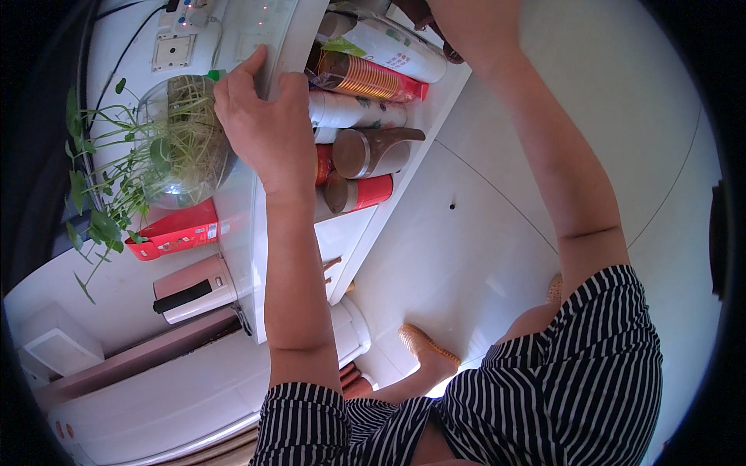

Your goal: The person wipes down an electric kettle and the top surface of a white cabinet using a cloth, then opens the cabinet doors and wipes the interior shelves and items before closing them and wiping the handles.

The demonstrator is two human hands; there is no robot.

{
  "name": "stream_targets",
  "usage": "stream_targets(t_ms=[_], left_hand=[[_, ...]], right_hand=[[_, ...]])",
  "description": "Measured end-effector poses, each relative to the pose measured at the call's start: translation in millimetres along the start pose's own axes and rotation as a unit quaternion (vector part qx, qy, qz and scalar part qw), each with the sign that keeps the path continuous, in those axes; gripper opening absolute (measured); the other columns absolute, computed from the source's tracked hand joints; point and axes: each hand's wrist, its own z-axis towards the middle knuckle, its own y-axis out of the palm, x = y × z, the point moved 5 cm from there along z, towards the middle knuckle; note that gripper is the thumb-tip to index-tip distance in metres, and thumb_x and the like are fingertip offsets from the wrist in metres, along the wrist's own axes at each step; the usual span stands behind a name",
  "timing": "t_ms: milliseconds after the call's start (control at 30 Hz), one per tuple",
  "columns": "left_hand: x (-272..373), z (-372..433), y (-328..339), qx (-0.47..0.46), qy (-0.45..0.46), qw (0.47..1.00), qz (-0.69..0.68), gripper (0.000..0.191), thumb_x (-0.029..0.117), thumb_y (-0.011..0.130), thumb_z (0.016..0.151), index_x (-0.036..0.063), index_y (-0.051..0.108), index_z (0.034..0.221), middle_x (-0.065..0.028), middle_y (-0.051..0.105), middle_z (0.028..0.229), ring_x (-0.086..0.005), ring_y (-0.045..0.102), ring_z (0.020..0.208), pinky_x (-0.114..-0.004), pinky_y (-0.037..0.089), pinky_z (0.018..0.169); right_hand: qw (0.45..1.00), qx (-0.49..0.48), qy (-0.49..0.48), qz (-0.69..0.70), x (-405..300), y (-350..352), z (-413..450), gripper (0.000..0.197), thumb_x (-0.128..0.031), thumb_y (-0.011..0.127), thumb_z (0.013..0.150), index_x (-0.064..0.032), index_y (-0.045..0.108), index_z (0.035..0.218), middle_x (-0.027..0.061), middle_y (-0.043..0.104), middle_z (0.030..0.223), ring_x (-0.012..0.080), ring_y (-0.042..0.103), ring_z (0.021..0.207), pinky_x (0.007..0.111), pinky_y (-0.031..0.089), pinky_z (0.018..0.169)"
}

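My left hand point(262, 131) rests on the glass-topped edge of a white cabinet point(256, 192), thumb and index finger apart and nothing held. Right beside its fingers stands a round glass vase point(186, 140) with a green leafy plant and pale roots. At the top edge of the view, my right hand point(481, 32) is partly cut off. It grips a dark brown cloth point(428, 14) at the shelf's far end; its fingertips are hidden. Between my hands, the open shelf holds wrapped paper cups point(402, 52), a sleeve of gold-striped cups point(361, 78) and a white floral cylinder point(361, 110).
A brown-lidded jug point(373, 151) and red canister point(358, 192) share the shelf. On the cabinet top are a red box point(175, 233) and a pink-and-white appliance point(192, 285). A power strip point(183, 17) with cables lies behind. A small black object point(452, 206) is on the tiled floor.
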Motion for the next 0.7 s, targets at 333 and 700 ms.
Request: stream_targets(t_ms=[333, 700], left_hand=[[-27, -37, -49, 0.031, -0.059, 0.941, -0.331, 0.030, -0.003, 0.049, 0.088, 0.0009, 0.069, 0.110, -0.0106, 0.066, 0.105, -0.0202, 0.062, 0.100, -0.032, 0.048, 0.092], [-235, -179, -176, -0.086, -0.131, 0.985, 0.079, 0.020, 0.005, 0.043, 0.099, 0.0012, 0.061, 0.105, -0.0061, 0.059, 0.085, -0.0153, 0.054, 0.076, -0.028, 0.045, 0.073]], right_hand=[[0.996, 0.009, 0.015, -0.093, 7, 42, 21, 0.026, -0.022, 0.063, 0.088, -0.0058, 0.065, 0.108, 0.0166, 0.061, 0.109, 0.0379, 0.062, 0.098, 0.043, 0.051, 0.085], [0.977, -0.151, -0.105, -0.108, -52, 80, -81, 0.022, -0.024, 0.068, 0.088, -0.0071, 0.060, 0.099, 0.0147, 0.060, 0.100, 0.0285, 0.068, 0.076, 0.040, 0.057, 0.055]])
